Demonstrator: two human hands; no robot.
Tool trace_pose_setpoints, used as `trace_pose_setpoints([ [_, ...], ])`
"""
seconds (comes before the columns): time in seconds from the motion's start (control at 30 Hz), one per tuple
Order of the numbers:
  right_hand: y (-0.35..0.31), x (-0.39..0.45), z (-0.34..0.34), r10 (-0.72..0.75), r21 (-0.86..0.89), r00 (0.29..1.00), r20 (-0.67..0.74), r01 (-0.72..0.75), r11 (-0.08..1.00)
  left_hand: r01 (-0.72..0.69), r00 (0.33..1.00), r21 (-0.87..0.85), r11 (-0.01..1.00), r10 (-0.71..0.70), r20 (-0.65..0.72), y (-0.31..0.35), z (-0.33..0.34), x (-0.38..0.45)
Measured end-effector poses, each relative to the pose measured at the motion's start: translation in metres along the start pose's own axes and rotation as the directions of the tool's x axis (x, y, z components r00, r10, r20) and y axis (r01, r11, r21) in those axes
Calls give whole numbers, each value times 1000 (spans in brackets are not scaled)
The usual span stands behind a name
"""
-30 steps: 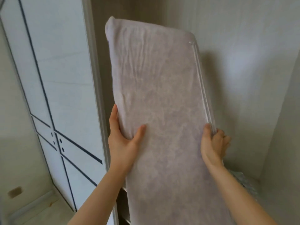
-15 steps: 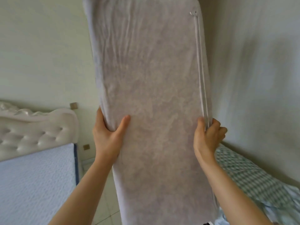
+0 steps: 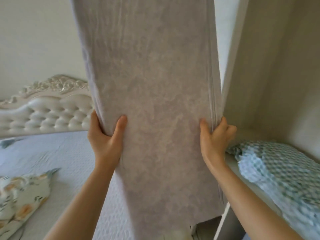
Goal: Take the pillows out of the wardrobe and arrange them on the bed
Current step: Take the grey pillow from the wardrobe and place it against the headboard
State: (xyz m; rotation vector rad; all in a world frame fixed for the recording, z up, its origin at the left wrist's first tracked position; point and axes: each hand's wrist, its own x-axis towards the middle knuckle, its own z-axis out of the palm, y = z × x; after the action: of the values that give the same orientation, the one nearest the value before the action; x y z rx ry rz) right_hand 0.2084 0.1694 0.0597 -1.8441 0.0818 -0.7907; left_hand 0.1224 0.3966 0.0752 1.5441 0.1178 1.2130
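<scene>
Swinging away from the wardrobe, the view now takes in more of the bed [image 3: 57, 158], which fills the lower left of the frame where half a second ago only a corner of it showed; the tufted headboard [image 3: 46, 108] sits at middle left. A floral cloth [image 3: 19, 196] lies on the bedspread at the lower left edge; whether it is a pillow I cannot tell. Upright in the centre of the frame hangs the long grey pillow [image 3: 155, 101], its top cut off above. The left hand [image 3: 105, 137] is clamped on the pillow's left edge, thumb in front, and the right hand [image 3: 214, 137] grips the right edge along the seam. At the right of the frame the wardrobe [image 3: 277, 66] stands open, and a blue checked bundle [image 3: 277, 170] rests on its shelf at lower right. Judging from this, the pillow is out of the wardrobe but not yet on the bed; laying it down and fetching any others is left
</scene>
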Motion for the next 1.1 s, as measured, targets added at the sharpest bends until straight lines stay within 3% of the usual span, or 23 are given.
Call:
trace_pose_setpoints([
  [0.17, -3, -10, 79, 7, 48, 971, 240, -19, 999, -30, 994, 106, 994, 40, -97, -30, -34, 37],
  [0.37, 6, -20, 179, 83, 84, 849, 522, -149, 985, -41, 988, 202, 979, 69, -136, -87, -58, 88],
  [0.5, 19, -27, 231, 130, 83, 768, 627, -231, 969, -14, 992, 255, 967, 45, -118, -129, -63, 113],
  [0.63, 31, -25, 264, 86, 76, 712, 697, -193, 978, 1, 999, 308, 951, 14, -47, -169, -57, 124],
  [0.8, 29, -9, 293, -83, 52, 600, 796, 69, 996, 3, 996, 416, 909, -38, 75, -218, -44, 129],
  [0.9, 20, 7, 308, -254, 141, 580, 774, 234, 962, -65, 973, 498, 865, -55, 222, -240, -36, 127],
  [1.0, 16, 27, 327, -498, 177, 532, 684, 542, 821, -151, 932, 527, 836, -56, 357, -263, -27, 127],
  [1.1, 27, 53, 358, -573, 108, 373, 730, 765, 635, -247, 880, 543, 803, -49, 473, -282, -14, 133],
])
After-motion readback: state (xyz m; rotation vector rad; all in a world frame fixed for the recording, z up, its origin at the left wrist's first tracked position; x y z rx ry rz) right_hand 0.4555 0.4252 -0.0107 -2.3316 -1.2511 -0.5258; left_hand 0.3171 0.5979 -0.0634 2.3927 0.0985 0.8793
